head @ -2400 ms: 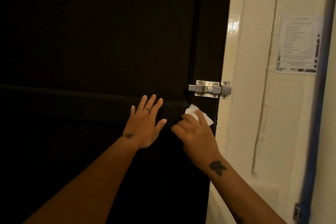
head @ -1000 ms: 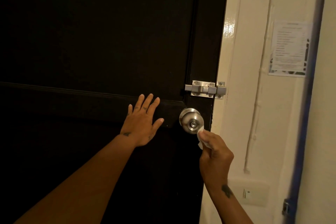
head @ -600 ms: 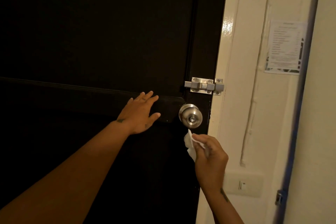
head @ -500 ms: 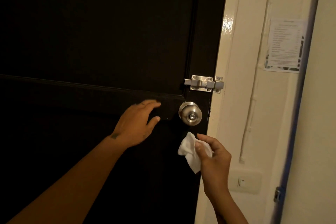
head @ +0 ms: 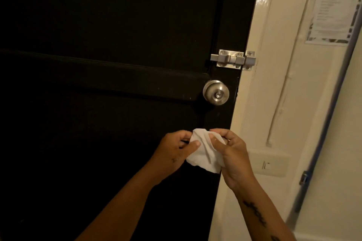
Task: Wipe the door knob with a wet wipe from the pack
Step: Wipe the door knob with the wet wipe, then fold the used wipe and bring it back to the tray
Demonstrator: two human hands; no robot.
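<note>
Nearest to me, two bare forearms reach up from the bottom of the view, the right one marked with dark tattoos along its inner side. Both hands meet in front of the lower part of the door, below the knob and clear of it. The left hand (head: 174,152) has its thumb pressed onto the left edge of a crumpled white wet wipe (head: 204,150), with its fingers curled behind the sheet, so its grip is pinching the wipe. The right hand (head: 233,152) pinches the right side of the same wipe, thumb laid across the front and fingers bent over the top edge. The wipe hangs between them, bunched and creased, its lower corner drooping beside the right wrist.

Behind the hands stands a tall dark brown panelled wooden door (head: 109,25), with a raised horizontal rail crossing it. At the right end of that rail sits the round brushed-metal door knob (head: 216,92), with a small keyhole button at its centre; nothing touches it. Just above it, a silver sliding bolt latch (head: 233,59) bridges the door's edge and the glossy cream-painted door frame (head: 260,45).

Further right, on the cream wall, a pale rectangular switch plate (head: 268,165) sits level with the hands. Higher up, a printed paper notice (head: 335,8) is stuck to the wall, its text too blurred to read.
</note>
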